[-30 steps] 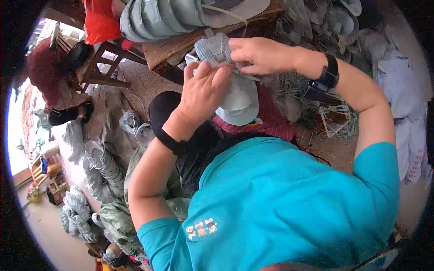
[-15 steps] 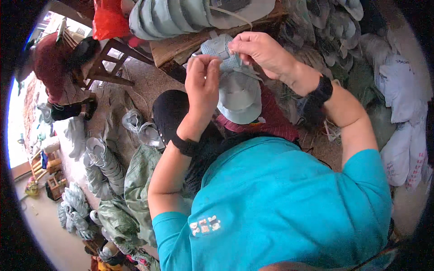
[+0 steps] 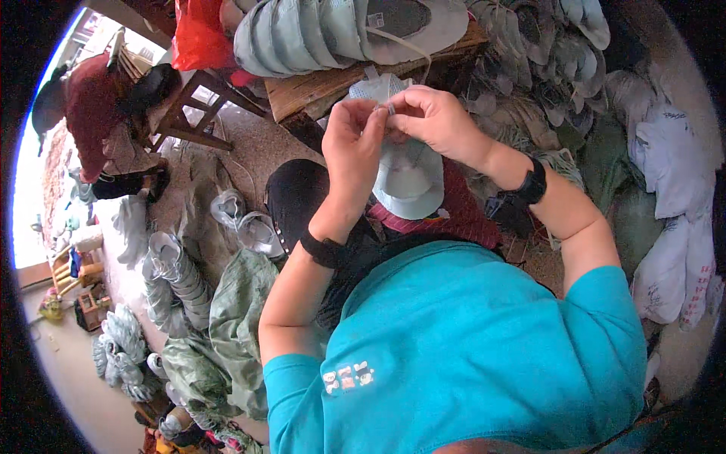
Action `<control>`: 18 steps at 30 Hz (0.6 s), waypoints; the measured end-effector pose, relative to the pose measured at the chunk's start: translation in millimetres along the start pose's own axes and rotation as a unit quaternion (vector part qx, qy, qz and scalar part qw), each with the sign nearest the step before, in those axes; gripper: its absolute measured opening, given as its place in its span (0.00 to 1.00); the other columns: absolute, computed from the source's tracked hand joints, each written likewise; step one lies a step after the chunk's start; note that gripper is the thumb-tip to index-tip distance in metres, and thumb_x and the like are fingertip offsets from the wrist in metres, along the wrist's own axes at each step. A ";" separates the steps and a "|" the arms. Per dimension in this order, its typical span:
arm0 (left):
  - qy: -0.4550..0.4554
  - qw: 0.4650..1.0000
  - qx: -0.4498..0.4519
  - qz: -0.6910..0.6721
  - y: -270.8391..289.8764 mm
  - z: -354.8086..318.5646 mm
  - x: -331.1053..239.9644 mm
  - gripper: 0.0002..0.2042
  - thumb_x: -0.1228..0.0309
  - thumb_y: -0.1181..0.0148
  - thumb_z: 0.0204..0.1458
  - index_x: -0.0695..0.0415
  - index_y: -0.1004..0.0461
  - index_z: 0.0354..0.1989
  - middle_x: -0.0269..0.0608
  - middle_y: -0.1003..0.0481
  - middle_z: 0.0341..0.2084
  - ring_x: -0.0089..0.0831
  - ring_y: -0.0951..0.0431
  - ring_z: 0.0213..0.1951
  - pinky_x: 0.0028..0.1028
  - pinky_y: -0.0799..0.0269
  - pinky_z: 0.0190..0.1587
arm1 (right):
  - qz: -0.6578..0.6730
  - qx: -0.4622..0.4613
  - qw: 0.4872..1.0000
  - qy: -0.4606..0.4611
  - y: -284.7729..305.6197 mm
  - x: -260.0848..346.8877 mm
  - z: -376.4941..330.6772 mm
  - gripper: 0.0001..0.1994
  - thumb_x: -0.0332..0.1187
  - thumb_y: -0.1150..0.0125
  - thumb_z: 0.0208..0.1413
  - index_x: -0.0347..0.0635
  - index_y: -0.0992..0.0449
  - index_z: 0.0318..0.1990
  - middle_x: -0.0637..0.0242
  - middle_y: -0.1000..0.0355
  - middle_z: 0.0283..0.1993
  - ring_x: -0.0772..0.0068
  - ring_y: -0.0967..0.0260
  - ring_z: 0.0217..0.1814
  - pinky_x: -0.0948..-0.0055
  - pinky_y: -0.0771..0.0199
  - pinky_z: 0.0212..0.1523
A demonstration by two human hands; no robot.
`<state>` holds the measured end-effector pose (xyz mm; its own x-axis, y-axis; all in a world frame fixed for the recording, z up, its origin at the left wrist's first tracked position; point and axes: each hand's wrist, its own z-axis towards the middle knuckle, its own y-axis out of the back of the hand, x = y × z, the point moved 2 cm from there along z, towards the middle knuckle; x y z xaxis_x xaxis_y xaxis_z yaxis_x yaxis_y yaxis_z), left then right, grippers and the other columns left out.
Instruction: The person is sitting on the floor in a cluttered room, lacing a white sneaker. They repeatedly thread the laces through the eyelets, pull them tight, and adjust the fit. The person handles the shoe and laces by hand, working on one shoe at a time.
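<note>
**Both hands closing together on the top of a pale hat**

Head view, looking down over a teal shirt. The left hand (image 3: 352,140) and the right hand (image 3: 431,121) meet fingertip to fingertip at the upper edge of a pale blue-grey hat (image 3: 408,181), which hangs in front of the person above the lap, its brim turned downward. Compared with the frames of a second and half a second ago, the right hand has drawn in from its wider reach so that the two hands now touch; the left hand, which lay flatter across the crown, has risen to a pinch. The hat has also turned, so that more of the brim shows below the hands. Judged from this, the work has narrowed from holding the whole hat to handling one small spot on its top edge.

Grip: both hands are pinched together on the hat's upper edge; a small pale piece between the fingertips may be a tab or a label, but the view is too small to tell.

Surroundings: a stack of like hats (image 3: 333,30) lies on the wooden desk (image 3: 302,87) beyond; further bundles (image 3: 170,272) rest on the floor to the left, where another person in a red top (image 3: 91,113) sits.
</note>
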<state>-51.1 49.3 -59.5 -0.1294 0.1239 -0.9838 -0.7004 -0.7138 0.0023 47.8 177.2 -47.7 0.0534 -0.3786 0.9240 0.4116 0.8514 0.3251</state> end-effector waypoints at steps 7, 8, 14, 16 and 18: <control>0.071 0.982 0.015 -0.175 13.5 -5.6 -7.0 0.12 0.68 0.48 0.63 0.64 0.35 0.48 0.45 0.24 0.36 0.28 0.21 0.32 0.25 0.23 0.37 | -0.225 -0.031 0.952 0.207 5.3 27.4 8.0 0.11 0.23 0.40 0.53 0.39 0.23 0.44 0.64 0.30 0.33 0.72 0.27 0.31 0.76 0.25 0.34; 0.079 0.980 0.018 -0.179 19.1 -3.5 -7.5 0.12 0.68 0.49 0.63 0.64 0.35 0.48 0.45 0.24 0.37 0.27 0.21 0.32 0.24 0.23 0.36 | -0.281 -0.028 0.921 0.268 7.5 42.3 13.2 0.11 0.23 0.40 0.52 0.39 0.23 0.44 0.63 0.30 0.33 0.70 0.27 0.30 0.75 0.25 0.34; 0.120 0.966 0.120 -0.193 30.1 9.6 -14.5 0.16 0.63 0.52 0.65 0.63 0.34 0.53 0.42 0.25 0.47 0.23 0.23 0.29 0.22 0.27 0.31 | -0.430 -0.178 0.705 0.536 33.2 143.4 71.1 0.09 0.36 0.42 0.54 0.41 0.25 0.38 0.59 0.26 0.33 0.57 0.27 0.28 0.61 0.26 0.30; 0.151 0.936 0.212 -0.237 26.5 5.7 -26.4 0.24 0.56 0.57 0.66 0.60 0.40 0.62 0.42 0.28 0.53 0.24 0.23 0.29 0.22 0.27 0.31 | -0.436 -0.182 0.712 0.520 45.6 171.7 83.1 0.08 0.35 0.42 0.54 0.41 0.24 0.37 0.58 0.26 0.33 0.57 0.26 0.28 0.61 0.26 0.31; 0.204 0.875 0.305 -0.316 18.4 2.6 -36.5 0.27 0.52 0.59 0.65 0.59 0.43 0.65 0.44 0.30 0.56 0.24 0.23 0.29 0.22 0.27 0.31 | -0.433 -0.193 0.729 0.494 63.0 192.6 95.1 0.08 0.35 0.42 0.54 0.40 0.24 0.36 0.58 0.26 0.32 0.56 0.26 0.29 0.61 0.27 0.31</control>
<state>-61.1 33.4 -23.1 0.5937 0.0151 -0.8045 -0.8016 -0.0759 -0.5930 -2.5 192.4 169.9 0.1722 -0.9522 -0.2523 0.8957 0.0448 0.4424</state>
